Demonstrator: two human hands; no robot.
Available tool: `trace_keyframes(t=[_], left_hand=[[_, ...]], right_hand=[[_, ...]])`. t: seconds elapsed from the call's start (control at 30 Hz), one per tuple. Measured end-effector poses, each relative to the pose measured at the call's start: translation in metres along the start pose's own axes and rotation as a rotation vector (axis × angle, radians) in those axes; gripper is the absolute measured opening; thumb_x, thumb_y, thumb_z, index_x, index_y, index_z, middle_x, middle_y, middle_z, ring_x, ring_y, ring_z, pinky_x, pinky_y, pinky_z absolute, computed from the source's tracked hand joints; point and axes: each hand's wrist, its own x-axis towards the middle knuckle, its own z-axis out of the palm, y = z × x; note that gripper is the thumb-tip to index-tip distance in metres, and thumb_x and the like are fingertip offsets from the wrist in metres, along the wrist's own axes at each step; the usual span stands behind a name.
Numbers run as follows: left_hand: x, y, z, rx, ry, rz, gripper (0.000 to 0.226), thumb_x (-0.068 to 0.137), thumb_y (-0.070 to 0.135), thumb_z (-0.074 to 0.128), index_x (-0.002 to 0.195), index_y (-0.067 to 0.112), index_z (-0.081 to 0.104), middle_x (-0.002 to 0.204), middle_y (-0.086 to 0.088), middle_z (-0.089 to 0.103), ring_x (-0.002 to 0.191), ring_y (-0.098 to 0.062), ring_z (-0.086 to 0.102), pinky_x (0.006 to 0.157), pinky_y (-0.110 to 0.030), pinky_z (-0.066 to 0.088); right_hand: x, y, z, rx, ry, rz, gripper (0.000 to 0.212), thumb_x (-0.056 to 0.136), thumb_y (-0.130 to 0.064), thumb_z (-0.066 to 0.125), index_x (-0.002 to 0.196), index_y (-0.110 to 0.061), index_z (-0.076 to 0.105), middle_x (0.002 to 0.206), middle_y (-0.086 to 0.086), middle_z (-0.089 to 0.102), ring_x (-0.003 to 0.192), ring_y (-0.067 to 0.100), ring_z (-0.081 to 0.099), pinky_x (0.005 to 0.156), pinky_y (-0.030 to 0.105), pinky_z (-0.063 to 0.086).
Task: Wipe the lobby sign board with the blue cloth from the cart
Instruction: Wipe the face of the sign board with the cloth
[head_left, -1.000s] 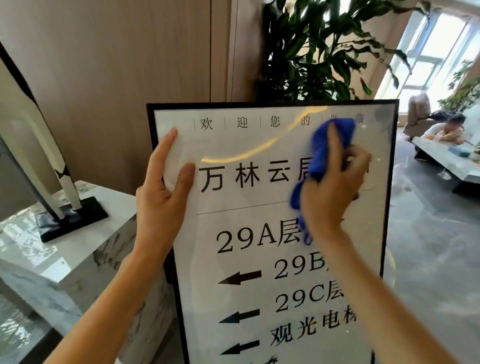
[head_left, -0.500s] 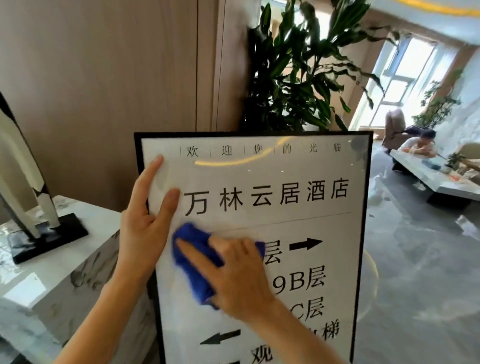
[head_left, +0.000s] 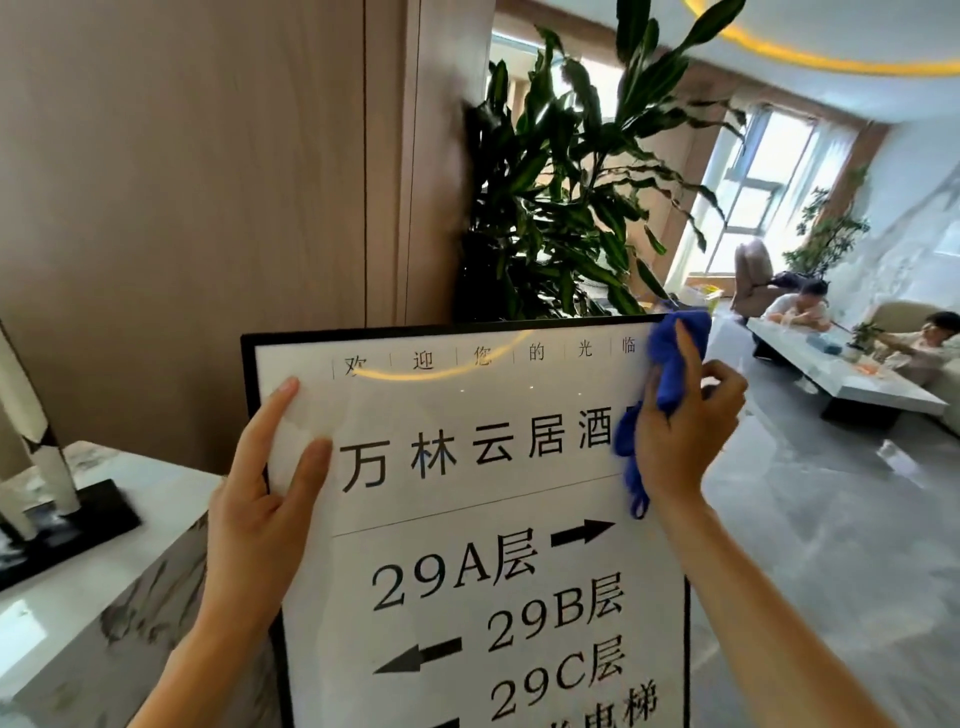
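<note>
Sign board (head_left: 467, 499): right hand (head_left: 675, 441) grip bunches blue cloth (head_left: 670, 364); left hand (head_left: 265, 499) flat; plant (head_left: 561, 208) behind.

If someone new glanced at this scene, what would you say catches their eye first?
The white sign board with its black frame fills the lower centre. At its upper right corner the right hand presses the blue cloth against it, while the left hand steadies its left edge. Behind the board rises a tall leafy plant.
</note>
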Motion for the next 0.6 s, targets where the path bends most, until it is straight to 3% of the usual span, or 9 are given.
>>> trace_keyframes(t=[0.1, 0.2, 0.37, 0.5, 0.6], left_hand=[[-0.001, -0.001, 0.001, 0.007, 0.005, 0.005, 0.05, 0.095, 0.036, 0.057, 0.134, 0.062, 0.04, 0.116, 0.057, 0.051, 0.096, 0.031, 0.055, 0.066, 0.007, 0.043], [0.001, -0.001, 0.002, 0.004, 0.001, -0.024, 0.049, 0.093, 0.042, 0.058, 0.134, 0.063, 0.041, 0.122, 0.054, 0.05, 0.103, 0.027, 0.055, 0.071, 0.004, 0.047], [-0.002, -0.002, 0.0, -0.019, 0.001, -0.056, 0.049, 0.093, 0.042, 0.059, 0.135, 0.062, 0.042, 0.114, 0.051, 0.057, 0.096, 0.022, 0.062, 0.066, -0.001, 0.052], [-0.001, 0.002, -0.001, -0.03, -0.014, -0.073, 0.051, 0.092, 0.043, 0.057, 0.134, 0.064, 0.038, 0.112, 0.054, 0.055, 0.094, 0.022, 0.063, 0.06, -0.002, 0.051], [-0.003, 0.001, 0.0, -0.037, -0.043, -0.095, 0.052, 0.092, 0.042, 0.056, 0.133, 0.067, 0.037, 0.113, 0.053, 0.056, 0.095, 0.019, 0.064, 0.062, -0.004, 0.053]], right_hand=[[-0.031, -0.024, 0.005, 0.058, -0.021, 0.022, 0.049, 0.094, -0.045, 0.049, 0.143, -0.04, 0.047, 0.113, -0.004, 0.041, 0.097, 0.019, 0.051, 0.089, 0.041, 0.049], [-0.069, -0.043, 0.008, 0.071, -0.044, -0.002, 0.049, 0.096, -0.047, 0.05, 0.142, -0.031, 0.05, 0.111, -0.009, 0.04, 0.098, 0.012, 0.047, 0.089, 0.043, 0.05], [-0.125, -0.081, 0.01, 0.091, -0.104, -0.078, 0.052, 0.098, -0.056, 0.042, 0.143, -0.03, 0.047, 0.112, -0.006, 0.042, 0.096, 0.004, 0.039, 0.09, 0.03, 0.043], [-0.172, -0.107, 0.008, 0.063, -0.274, -0.142, 0.06, 0.094, -0.055, 0.046, 0.151, -0.044, 0.031, 0.113, -0.004, 0.043, 0.095, 0.012, 0.046, 0.087, 0.031, 0.043], [-0.209, -0.115, -0.001, -0.003, -0.439, -0.209, 0.072, 0.08, -0.049, 0.061, 0.146, -0.053, 0.033, 0.115, -0.004, 0.05, 0.097, 0.017, 0.054, 0.08, 0.035, 0.051]])
